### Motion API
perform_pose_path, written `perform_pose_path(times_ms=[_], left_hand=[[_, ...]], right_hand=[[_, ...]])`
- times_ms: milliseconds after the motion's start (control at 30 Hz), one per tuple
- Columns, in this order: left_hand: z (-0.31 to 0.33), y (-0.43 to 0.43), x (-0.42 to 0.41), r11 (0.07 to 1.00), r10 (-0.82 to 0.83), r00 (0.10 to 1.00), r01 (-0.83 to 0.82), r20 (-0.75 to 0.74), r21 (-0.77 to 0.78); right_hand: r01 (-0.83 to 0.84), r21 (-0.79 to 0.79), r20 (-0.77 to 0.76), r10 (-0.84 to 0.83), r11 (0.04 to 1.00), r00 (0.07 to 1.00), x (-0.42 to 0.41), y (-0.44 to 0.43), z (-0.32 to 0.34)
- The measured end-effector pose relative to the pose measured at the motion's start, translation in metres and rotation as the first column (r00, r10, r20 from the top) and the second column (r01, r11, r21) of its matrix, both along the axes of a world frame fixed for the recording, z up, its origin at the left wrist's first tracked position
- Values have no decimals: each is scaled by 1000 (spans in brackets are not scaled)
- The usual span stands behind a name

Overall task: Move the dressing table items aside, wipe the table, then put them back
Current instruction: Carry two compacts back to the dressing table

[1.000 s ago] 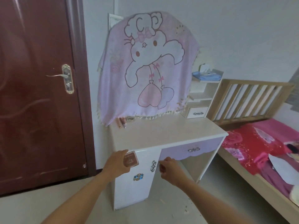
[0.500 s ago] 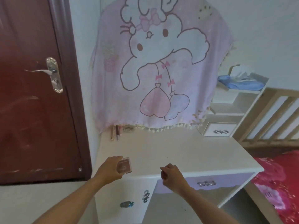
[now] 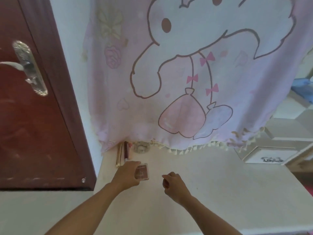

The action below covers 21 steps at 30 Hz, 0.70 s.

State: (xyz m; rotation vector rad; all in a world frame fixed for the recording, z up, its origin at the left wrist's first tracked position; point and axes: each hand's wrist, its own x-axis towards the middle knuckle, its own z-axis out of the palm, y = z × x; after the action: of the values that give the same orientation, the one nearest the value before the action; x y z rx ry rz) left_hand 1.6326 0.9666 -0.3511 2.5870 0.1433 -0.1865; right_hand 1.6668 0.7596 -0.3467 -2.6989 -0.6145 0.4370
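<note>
Here's the white surface [image 3: 220, 184], pale and broad, running from the left edge by the door across to a small white drawer [image 3: 271, 157] with a bow-shaped pull at the back right. The left hand [image 3: 126, 175] is out over the left part of it, fingers and thumb curled round a small square clear case [image 3: 143, 172] with something reddish inside; whether the case touches the surface, I can't tell. Just behind that hand, at the back left, two slim sticks lie side by side: a pale one [image 3: 118, 154] and a darker one [image 3: 126, 150], with a light ring-shaped item [image 3: 141, 146] beside them, half under the fringe. The right hand [image 3: 176, 185] hangs above the middle of the surface, apart from the case, fingers curled in, nothing visible in them. Behind it all hangs a big pink cloth [image 3: 118, 99] printed with a cartoon rabbit, its tasselled hem brushing the back of the surface. To the left, a dark red door [image 3: 33, 124] with a silver handle [image 3: 25, 68]; below, pale floor [image 3: 42, 209]. Far right, white shelves [image 3: 291, 126] with something blue [image 3: 304, 89] on top.
</note>
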Motion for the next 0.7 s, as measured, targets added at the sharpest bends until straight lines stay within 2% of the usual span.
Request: perform_pose_path(times_ms=[300, 500, 633, 700], left_hand=[[-26, 17, 66, 974, -152, 988, 146, 22, 172], [-34, 23, 79, 972, -136, 991, 134, -6, 193], [-42, 32, 76, 945, -123, 988, 86, 97, 315], [-50, 32, 75, 951, -89, 988, 46, 128, 305]], right_hand=[[7, -27, -15, -8, 1000, 1000, 70, 46, -16], [-73, -51, -7, 73, 996, 997, 92, 61, -20], [-142, -61, -17, 141, 988, 990, 111, 69, -22], [-164, -66, -21, 163, 984, 986, 117, 74, -24]])
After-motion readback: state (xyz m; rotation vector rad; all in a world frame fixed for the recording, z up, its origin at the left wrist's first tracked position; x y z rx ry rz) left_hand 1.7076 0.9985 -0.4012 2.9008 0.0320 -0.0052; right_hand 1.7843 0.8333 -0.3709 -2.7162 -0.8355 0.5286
